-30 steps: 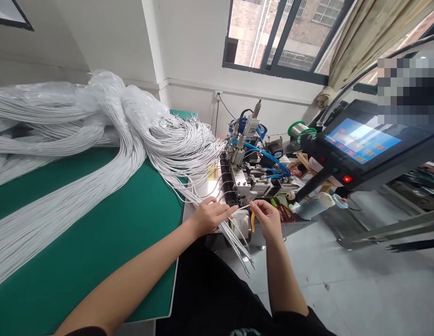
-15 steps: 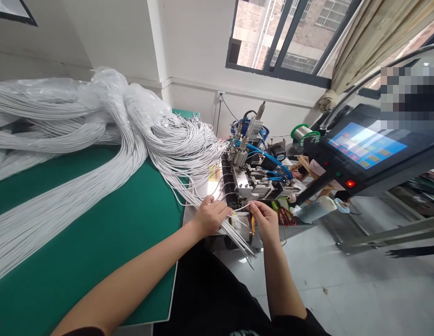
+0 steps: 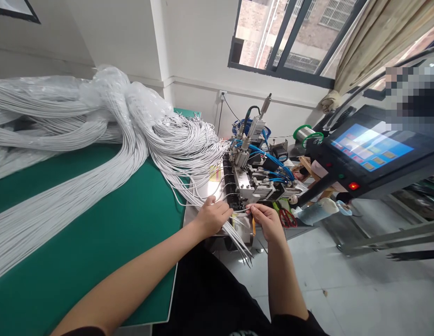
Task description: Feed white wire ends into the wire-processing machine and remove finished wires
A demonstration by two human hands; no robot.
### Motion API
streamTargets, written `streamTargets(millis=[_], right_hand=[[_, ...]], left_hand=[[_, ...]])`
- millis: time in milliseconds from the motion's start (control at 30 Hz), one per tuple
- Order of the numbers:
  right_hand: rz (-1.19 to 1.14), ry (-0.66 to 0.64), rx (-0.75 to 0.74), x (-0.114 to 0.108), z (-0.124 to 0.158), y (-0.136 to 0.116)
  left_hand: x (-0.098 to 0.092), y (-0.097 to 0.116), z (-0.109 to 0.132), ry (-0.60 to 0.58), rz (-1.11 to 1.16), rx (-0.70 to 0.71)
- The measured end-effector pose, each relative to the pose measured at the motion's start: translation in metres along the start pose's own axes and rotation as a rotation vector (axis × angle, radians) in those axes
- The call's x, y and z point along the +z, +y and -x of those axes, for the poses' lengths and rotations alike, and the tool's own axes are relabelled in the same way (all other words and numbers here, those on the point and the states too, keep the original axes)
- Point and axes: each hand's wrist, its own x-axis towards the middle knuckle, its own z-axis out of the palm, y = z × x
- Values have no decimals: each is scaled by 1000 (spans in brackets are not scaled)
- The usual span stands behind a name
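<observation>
My left hand [image 3: 212, 217] is closed around a bunch of white cables [image 3: 238, 240], whose loose ends hang down toward the floor. One cable runs out from it to my right hand [image 3: 266, 218], which pinches that cable near its end between thumb and fingers. Both hands are at the front edge of a machine [image 3: 243, 179] with metal cylinders and blue air tubes. More cables curve from its black feed strip back to a large heap of white cable [image 3: 188, 140] on the left.
A green-topped table [image 3: 132, 233] carries plastic-wrapped cable bundles [image 3: 111, 88]. To the right are a control screen [image 3: 373, 147], red-handled scissors [image 3: 288, 218], a wire spool [image 3: 308, 136] and a bluish roll [image 3: 316, 212]. Part of another person shows behind the screen.
My right hand has lowered slightly, and the cable between my hands now lies flatter, close to the machine's front. My left hand keeps its grip; the view has shifted a little.
</observation>
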Motion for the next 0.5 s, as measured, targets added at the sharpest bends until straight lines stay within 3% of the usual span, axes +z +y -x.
streamTargets(millis=[100, 300, 500], right_hand=[[77, -11, -41, -6, -5, 2], [473, 48, -183, -7, -12, 5], [490, 32, -213, -7, -20, 15]], left_hand=[[-1, 0, 0, 22, -4, 1], [-2, 1, 0, 5, -9, -42], [2, 1, 0, -13, 0, -69]])
